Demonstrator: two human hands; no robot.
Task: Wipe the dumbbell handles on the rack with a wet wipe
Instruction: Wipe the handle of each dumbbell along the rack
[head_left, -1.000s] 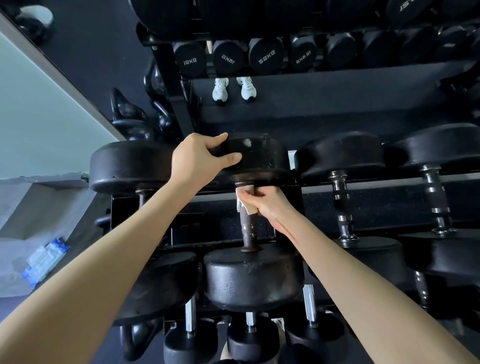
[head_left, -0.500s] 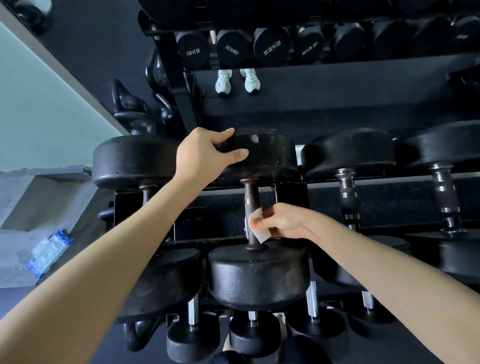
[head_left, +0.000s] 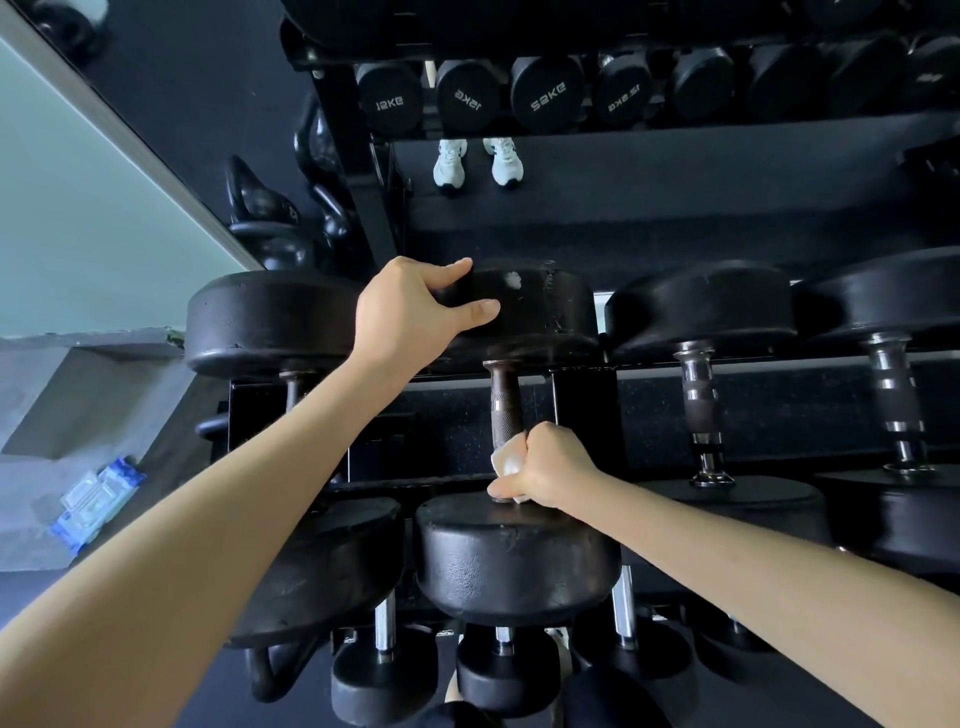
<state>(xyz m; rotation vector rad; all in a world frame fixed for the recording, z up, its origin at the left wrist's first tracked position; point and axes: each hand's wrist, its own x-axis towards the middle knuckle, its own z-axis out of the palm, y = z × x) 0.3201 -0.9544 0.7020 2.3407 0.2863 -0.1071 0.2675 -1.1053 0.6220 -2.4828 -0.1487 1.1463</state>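
Our right hand (head_left: 548, 465) fists the wipe (head_left: 506, 462) round the handle (head_left: 506, 405) bottom; our left hand (head_left: 410, 312) grips the far head (head_left: 540, 312).

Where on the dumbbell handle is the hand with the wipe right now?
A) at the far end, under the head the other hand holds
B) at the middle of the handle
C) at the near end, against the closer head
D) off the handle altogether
C: the right hand wraps the wipe around the handle right where it meets the closer head, while the left hand grips the far head.
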